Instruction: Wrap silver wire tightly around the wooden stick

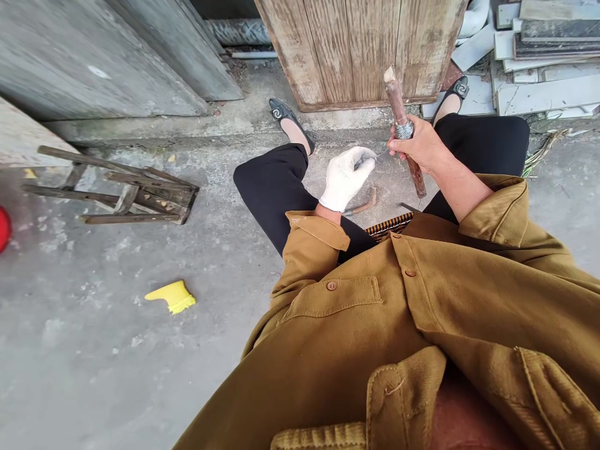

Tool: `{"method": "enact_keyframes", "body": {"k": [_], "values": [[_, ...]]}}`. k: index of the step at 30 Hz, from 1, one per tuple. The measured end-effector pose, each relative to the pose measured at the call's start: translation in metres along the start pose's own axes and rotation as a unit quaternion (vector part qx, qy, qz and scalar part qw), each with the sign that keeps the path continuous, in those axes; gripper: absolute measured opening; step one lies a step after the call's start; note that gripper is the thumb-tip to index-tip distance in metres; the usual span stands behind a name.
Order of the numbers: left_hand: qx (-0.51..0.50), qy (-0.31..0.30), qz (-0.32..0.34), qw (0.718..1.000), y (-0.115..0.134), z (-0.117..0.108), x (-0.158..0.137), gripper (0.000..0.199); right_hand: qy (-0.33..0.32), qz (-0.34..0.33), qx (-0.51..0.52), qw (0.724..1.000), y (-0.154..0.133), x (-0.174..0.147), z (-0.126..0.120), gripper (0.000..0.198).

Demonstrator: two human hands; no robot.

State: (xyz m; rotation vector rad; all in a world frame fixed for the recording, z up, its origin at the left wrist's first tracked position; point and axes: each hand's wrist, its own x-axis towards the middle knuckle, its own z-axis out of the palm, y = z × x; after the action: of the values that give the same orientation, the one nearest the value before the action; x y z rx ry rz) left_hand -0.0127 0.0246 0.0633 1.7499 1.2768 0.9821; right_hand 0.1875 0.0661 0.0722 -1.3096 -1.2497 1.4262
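So the person is sitting low on the concrete floor [117,350] with knees apart, and the work in hand looks like wire binding on a wooden stick [404,131]. The right hand [419,147], bare, is clenched around the stick about midway, holding it nearly upright and tilted a bit, with its pale cut end pointing up toward the wooden door [356,50]. Just above the grip there's a band of wound metal wire [404,129] wrapped around the stick. The left hand [345,176], in a white glove, is curled closed and seems to be pinching the free end of that thin wire, which runs across the small gap between the two hands; the strand is too fine to be sure about exactly how it's held. My read is the winding is mostly laid and it's now at the tightening stage, so the next bit calls for steady tension on the loose end while the stick is kept from twisting. On the floor between the feet lies a curved rusty metal piece [363,205]. Off to the side are a toppled wooden stool [131,187] and a yellow scraper [172,296].
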Motion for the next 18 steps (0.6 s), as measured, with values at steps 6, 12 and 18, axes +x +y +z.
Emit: {"method": "enact_keyframes", "body": {"k": [6,12,18], "values": [[0.062,0.028,0.019,0.998,0.002,-0.003,-0.002,0.026,-0.005,-0.005,-0.016,1.0,0.006,0.004,-0.002,0.039],[0.239,-0.038,0.012,0.97,0.003,0.001,-0.001,0.028,-0.026,-0.043,-0.052,0.997,0.018,0.009,-0.002,0.038],[0.258,-0.042,0.024,0.965,0.001,0.004,0.0,0.028,-0.023,-0.086,-0.048,0.995,0.022,0.011,0.0,0.037]]}}
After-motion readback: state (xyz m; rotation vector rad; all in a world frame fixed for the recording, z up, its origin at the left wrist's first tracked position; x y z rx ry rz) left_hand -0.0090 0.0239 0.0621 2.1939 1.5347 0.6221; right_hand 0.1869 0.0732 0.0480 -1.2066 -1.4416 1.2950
